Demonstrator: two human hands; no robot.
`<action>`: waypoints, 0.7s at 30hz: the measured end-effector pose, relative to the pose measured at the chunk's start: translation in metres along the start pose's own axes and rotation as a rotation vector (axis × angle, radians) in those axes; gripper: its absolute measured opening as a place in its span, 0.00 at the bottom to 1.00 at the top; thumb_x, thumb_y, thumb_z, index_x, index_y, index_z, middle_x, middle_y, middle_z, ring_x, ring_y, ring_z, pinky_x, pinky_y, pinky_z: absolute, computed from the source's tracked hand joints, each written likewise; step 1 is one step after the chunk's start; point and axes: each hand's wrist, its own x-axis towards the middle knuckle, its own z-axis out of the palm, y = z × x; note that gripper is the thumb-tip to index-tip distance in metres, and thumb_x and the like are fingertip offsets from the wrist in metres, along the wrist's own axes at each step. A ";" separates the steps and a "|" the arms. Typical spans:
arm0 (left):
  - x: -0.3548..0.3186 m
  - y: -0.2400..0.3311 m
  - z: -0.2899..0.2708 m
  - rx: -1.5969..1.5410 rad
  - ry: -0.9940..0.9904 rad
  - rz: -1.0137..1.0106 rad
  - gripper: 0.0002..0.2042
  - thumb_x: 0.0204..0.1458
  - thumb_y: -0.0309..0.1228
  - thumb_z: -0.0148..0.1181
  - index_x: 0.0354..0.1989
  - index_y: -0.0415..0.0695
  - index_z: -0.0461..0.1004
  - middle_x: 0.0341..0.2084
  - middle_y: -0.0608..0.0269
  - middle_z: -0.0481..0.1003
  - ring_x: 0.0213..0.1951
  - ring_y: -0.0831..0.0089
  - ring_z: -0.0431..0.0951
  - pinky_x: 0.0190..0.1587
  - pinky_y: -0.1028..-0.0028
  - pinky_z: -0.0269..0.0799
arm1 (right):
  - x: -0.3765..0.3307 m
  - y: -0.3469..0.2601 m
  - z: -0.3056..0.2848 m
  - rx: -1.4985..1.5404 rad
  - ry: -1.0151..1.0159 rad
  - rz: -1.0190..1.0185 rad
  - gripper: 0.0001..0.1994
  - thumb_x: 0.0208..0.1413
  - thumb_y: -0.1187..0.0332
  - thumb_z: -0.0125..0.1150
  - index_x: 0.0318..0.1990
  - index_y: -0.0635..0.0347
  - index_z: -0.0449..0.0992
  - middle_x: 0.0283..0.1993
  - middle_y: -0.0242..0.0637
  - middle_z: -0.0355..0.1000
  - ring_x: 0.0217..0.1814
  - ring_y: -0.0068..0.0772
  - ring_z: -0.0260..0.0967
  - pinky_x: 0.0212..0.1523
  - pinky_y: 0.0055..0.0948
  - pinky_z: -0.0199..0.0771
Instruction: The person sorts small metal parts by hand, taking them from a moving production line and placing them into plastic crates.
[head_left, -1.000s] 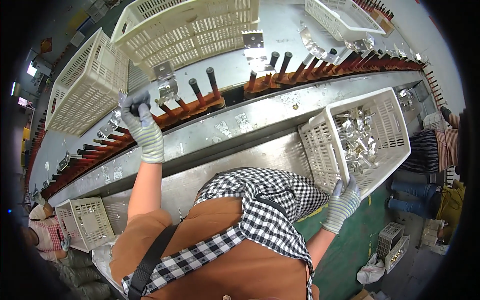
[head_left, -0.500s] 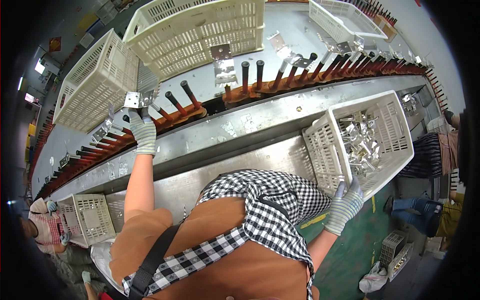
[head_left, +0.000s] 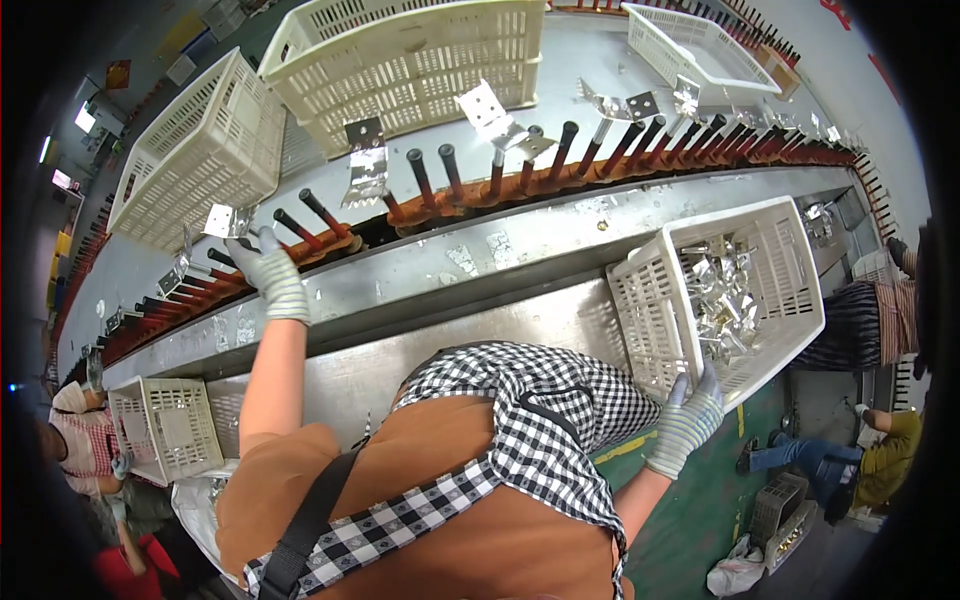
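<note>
My left hand [head_left: 272, 278], in a grey-white striped glove, is open with thumb and fingers apart. It is beside a shiny bent metal bracket [head_left: 228, 220] that stands on the row of black-tipped red handles. Whether a fingertip still touches the bracket, I cannot tell. My right hand [head_left: 690, 425], gloved the same way, grips the near edge of a tilted white plastic basket [head_left: 648, 325]. Inside it lies a heap of small shiny metal pieces [head_left: 722, 300]. More bent brackets, such as a toothed bracket [head_left: 367, 175] and a punched bracket [head_left: 490, 115], stand along the row.
Two large white crates [head_left: 410, 85] [head_left: 200, 160] and a shallow white crate [head_left: 700, 55] stand beyond the handle row. A metal ledge [head_left: 440, 255] runs before me. Co-workers stand at left and right, one in a yellow top [head_left: 893, 450]. Another crate [head_left: 170, 435] is at lower left.
The row of handles and brackets has shifted to the left. My left hand has come down off the bracket, and its fingers have spread. My right hand stays on the basket.
</note>
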 end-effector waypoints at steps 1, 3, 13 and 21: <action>0.018 -0.006 -0.006 -0.044 -0.087 -0.142 0.22 0.52 0.30 0.55 0.55 0.34 0.62 0.49 0.48 0.68 0.49 0.62 0.68 0.56 0.69 0.58 | 0.002 -0.002 0.001 0.004 0.001 0.004 0.18 0.51 0.65 0.57 0.49 0.63 0.69 0.39 0.49 0.72 0.39 0.50 0.69 0.41 0.45 0.68; 0.062 -0.087 -0.011 -0.231 -0.009 -0.342 0.18 0.51 0.33 0.59 0.48 0.37 0.70 0.40 0.55 0.75 0.41 0.64 0.72 0.48 0.70 0.64 | 0.008 -0.007 0.001 0.018 -0.003 0.000 0.19 0.50 0.66 0.57 0.49 0.63 0.69 0.39 0.49 0.72 0.39 0.50 0.69 0.41 0.45 0.68; -0.020 0.024 -0.021 -0.633 -0.760 0.544 0.13 0.59 0.42 0.49 0.34 0.44 0.69 0.37 0.60 0.71 0.39 0.66 0.70 0.45 0.67 0.65 | 0.002 -0.003 0.004 -0.009 0.011 0.029 0.18 0.50 0.66 0.58 0.49 0.62 0.69 0.37 0.48 0.71 0.39 0.50 0.68 0.41 0.45 0.67; -0.100 0.046 0.055 -0.780 -0.874 -0.126 0.26 0.55 0.28 0.56 0.61 0.40 0.55 0.54 0.58 0.65 0.54 0.71 0.66 0.58 0.72 0.61 | 0.000 0.003 0.011 -0.006 0.022 0.062 0.18 0.48 0.66 0.58 0.48 0.58 0.69 0.38 0.45 0.71 0.39 0.48 0.68 0.41 0.45 0.66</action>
